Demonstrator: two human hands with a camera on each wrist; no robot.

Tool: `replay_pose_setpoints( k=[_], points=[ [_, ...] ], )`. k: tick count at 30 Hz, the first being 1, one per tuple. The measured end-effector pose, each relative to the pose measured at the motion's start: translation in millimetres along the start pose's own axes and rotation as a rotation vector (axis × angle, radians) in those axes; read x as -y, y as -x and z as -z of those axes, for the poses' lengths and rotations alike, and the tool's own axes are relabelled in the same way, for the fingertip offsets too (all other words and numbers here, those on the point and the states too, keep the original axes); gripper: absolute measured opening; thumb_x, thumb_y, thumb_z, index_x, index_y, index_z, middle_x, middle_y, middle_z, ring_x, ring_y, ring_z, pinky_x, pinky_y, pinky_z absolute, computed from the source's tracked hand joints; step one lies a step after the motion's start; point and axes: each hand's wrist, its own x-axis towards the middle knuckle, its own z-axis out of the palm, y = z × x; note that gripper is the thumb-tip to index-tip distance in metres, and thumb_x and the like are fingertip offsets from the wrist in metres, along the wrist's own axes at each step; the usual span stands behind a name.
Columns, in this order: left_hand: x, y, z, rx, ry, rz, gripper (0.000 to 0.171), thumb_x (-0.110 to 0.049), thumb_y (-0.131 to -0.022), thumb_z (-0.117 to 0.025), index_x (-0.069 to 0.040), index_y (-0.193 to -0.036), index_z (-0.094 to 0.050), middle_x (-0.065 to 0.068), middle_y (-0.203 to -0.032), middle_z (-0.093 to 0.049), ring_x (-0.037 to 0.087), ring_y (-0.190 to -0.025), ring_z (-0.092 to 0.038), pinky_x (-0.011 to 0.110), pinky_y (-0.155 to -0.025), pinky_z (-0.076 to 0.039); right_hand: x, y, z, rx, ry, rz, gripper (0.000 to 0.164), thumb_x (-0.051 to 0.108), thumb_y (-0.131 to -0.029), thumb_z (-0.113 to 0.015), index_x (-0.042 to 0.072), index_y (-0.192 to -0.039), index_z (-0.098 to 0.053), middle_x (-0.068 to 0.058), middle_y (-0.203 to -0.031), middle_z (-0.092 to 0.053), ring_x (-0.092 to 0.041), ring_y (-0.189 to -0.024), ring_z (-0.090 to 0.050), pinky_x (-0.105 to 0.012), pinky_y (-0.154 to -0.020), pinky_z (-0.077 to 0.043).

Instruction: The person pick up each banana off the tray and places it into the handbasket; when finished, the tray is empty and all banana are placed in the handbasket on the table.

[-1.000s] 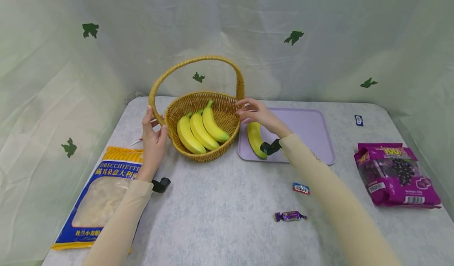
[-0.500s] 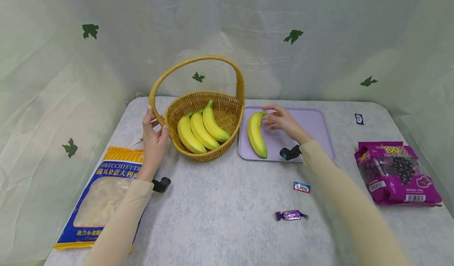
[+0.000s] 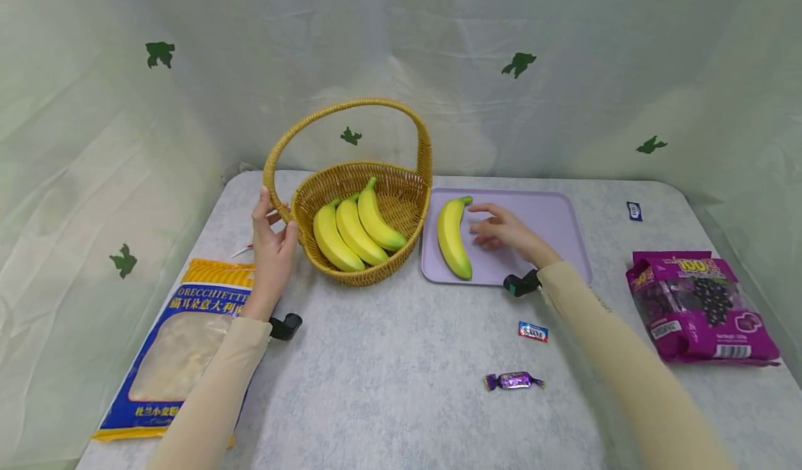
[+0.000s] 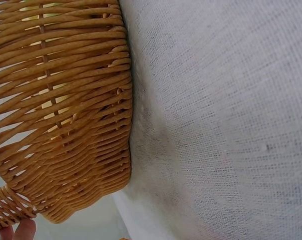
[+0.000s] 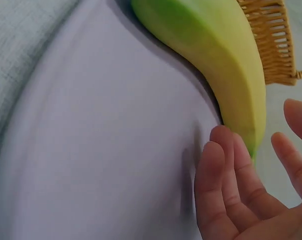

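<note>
A wicker basket [image 3: 370, 275] with a tall hoop handle [image 3: 351, 105] holds three yellow bananas [image 3: 352, 230] lying side by side. My left hand [image 3: 273, 247] grips the left foot of the handle; in the left wrist view its fingertips [image 4: 23, 231] show at the woven strip, and the basket wall fills the left part. Another banana [image 3: 452, 240] lies on a lilac tray [image 3: 539, 240], along the tray's left side. Just right of this banana hovers my right hand [image 3: 504, 232], fingers spread and holding nothing. In the right wrist view, its fingertips overlap the banana's stem end.
A blue and yellow pasta bag [image 3: 182, 358] lies under the left forearm. Wrapped sweets lie in front of the tray, one red and blue [image 3: 533, 331] and one purple [image 3: 514, 381]. A dark blue sweet [image 3: 634, 211] and a purple grape-candy bag [image 3: 702, 310] are at the right.
My right hand has moved from the basket's right rim rightward over the tray, uncovering the single banana. The left hand and the basket have stayed in place.
</note>
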Motion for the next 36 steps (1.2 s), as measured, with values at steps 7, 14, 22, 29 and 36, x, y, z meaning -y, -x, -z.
replay_pose_setpoints(
  k=[7,14,22,29,36],
  points=[
    [-0.3,-0.6,-0.6,-0.001,0.002,-0.011,0.064,-0.002,-0.099,-0.043,-0.022,-0.15,-0.012,0.019,-0.127,-0.04,0.016,-0.11,-0.04,0.018,-0.084,-0.044,4.1,-1.8,-14.1,0.062,0.113,0.038,0.057,0.018,-0.096,-0.057,0.012,-0.147,-0.033,-0.027,-0.123,-0.051,-0.037,-0.099,-0.06,-0.047,-0.085,-0.049],
    [1.8,-0.8,-0.6,0.0,0.002,-0.02,0.065,-0.001,-0.098,-0.043,-0.022,-0.151,-0.011,0.025,-0.127,-0.038,0.023,-0.11,-0.041,0.017,-0.084,-0.043,10.4,-3.8,-26.4,0.084,0.259,0.089,0.061,0.027,-0.094,-0.061,0.018,-0.148,-0.033,-0.022,-0.113,-0.055,-0.026,-0.085,-0.059,-0.04,-0.075,-0.05],
    [0.7,0.2,-0.9,-0.004,0.016,-0.004,0.065,-0.001,-0.098,-0.043,-0.022,-0.151,-0.011,0.027,-0.127,-0.037,0.024,-0.11,-0.04,0.017,-0.083,-0.043,12.7,-8.7,-34.5,0.063,0.354,0.083,0.062,0.029,-0.091,-0.064,0.024,-0.147,-0.037,-0.017,-0.099,-0.056,-0.024,-0.077,-0.054,-0.038,-0.071,-0.046],
    [1.5,1.2,-1.8,-0.008,0.018,0.01,0.066,-0.001,-0.098,-0.044,-0.024,-0.151,-0.012,0.02,-0.127,-0.04,0.016,-0.11,-0.04,0.018,-0.084,-0.044,12.0,-10.0,-34.4,0.011,0.327,0.061,0.062,0.024,-0.088,-0.064,0.024,-0.145,-0.039,-0.018,-0.104,-0.053,-0.025,-0.078,-0.053,-0.035,-0.069,-0.047],
    [1.0,0.4,-1.8,-0.008,0.021,0.013,0.066,0.0,-0.098,-0.044,-0.024,-0.151,-0.012,0.021,-0.127,-0.04,0.019,-0.11,-0.04,0.019,-0.084,-0.044,17.8,-3.5,-30.2,-0.011,0.189,0.077,0.061,0.021,-0.09,-0.061,0.023,-0.145,-0.036,-0.021,-0.116,-0.046,-0.03,-0.096,-0.049,-0.04,-0.079,-0.049]
  ],
)
